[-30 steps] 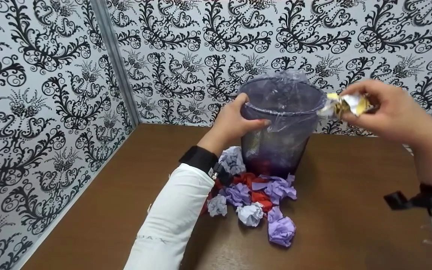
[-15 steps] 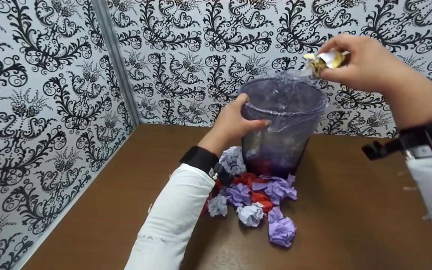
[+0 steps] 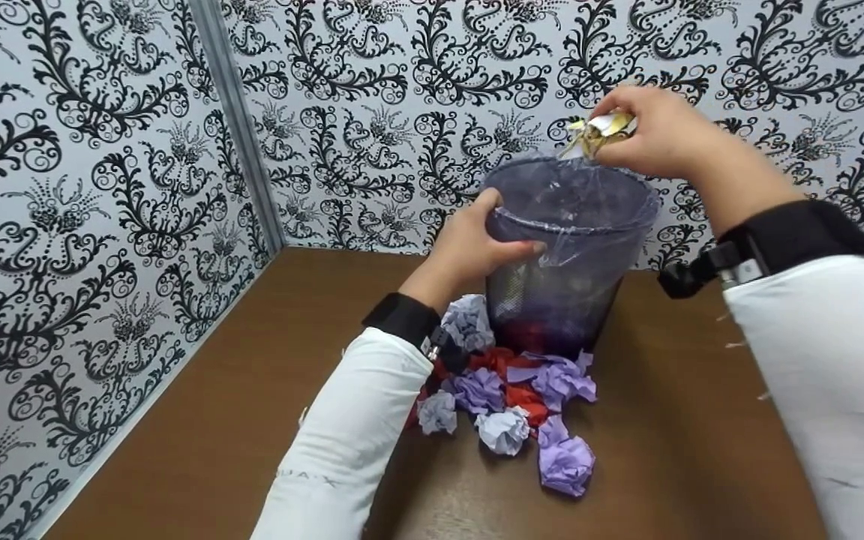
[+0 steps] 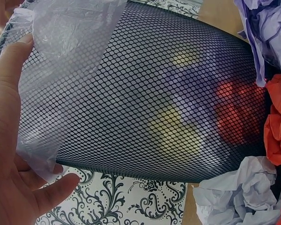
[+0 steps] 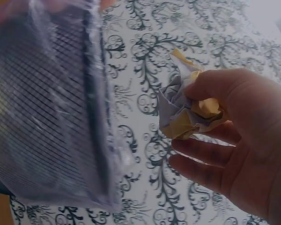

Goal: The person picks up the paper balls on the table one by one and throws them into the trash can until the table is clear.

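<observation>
Two hands are working at the bin (image 3: 563, 255). My left hand (image 3: 469, 251) is gripping the bin's rim on its near left side, thumb lying across the mesh front, fingers curled over the edge where the clear liner (image 3: 578, 225) is folding outward. In the left wrist view that same hand (image 4: 11, 154) is pressing against the liner (image 4: 70, 33) and the black mesh (image 4: 154, 93), and yellow, purple and red shapes are showing through the mesh from inside.

My right hand (image 3: 653, 131) is hovering just above the bin's far right rim, pinching a crumpled yellow and white wad (image 3: 597, 131) between thumb and fingertips. The right wrist view is showing the wad (image 5: 187, 105) clamped by the thumb (image 5: 215, 86), with the lower fingers (image 5: 201, 154) spread loosely beneath it and the bin's rim (image 5: 91, 93) just beside it, apart from the wad.

I am keeping the bin upright on the brown table (image 3: 252, 375). Paper balls (image 3: 511, 397), purple, pale and red, are lying in a heap on the table right against the bin's near base, some touching it. Patterned black and white walls (image 3: 102, 187) are standing behind and to the left of the table.
</observation>
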The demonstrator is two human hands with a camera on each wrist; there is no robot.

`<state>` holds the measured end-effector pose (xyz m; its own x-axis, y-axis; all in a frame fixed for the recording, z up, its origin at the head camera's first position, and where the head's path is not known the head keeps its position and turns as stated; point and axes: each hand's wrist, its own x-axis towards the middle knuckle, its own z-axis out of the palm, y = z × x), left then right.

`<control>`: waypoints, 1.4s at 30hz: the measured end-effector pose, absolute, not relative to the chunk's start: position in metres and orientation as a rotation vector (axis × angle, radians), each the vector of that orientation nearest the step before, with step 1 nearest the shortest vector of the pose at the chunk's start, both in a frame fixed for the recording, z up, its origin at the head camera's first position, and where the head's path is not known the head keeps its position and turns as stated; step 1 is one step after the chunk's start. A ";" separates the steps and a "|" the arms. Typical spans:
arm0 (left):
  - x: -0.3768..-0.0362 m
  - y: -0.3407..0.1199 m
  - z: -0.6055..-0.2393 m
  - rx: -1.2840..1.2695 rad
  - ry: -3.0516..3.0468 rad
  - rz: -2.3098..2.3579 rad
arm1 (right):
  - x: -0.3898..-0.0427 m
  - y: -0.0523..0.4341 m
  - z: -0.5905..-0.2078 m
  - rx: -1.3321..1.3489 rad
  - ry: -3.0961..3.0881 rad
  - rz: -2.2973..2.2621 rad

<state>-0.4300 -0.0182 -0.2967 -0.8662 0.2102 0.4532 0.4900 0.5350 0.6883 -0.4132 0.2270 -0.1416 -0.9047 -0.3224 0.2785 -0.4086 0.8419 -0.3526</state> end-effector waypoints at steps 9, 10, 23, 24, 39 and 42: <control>-0.431 -0.018 -0.298 -0.585 -2.473 -1.283 | -0.428 0.211 -0.165 0.602 -2.933 0.657; -0.431 -0.017 -0.298 -0.585 -2.479 -1.284 | -0.429 0.211 -0.168 0.605 -2.947 0.655; -0.431 -0.014 -0.299 -0.569 -2.495 -1.155 | -0.437 0.214 -0.201 0.707 -3.039 0.391; -0.431 -0.014 -0.299 -0.570 -2.497 -1.156 | -0.437 0.215 -0.202 0.706 -3.039 0.385; -0.432 -0.017 -0.298 -0.544 -2.516 -1.176 | -0.428 0.214 -0.191 0.713 -3.023 0.418; -0.433 -0.017 -0.298 -0.540 -2.515 -1.190 | -0.420 0.213 -0.188 0.735 -2.963 0.415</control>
<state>-0.4328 -0.0172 -0.2980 -0.8820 0.2034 0.4250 0.4576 0.5849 0.6697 -0.4199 0.2126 -0.1876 -0.8844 -0.4503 0.1225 -0.4666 0.8501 -0.2442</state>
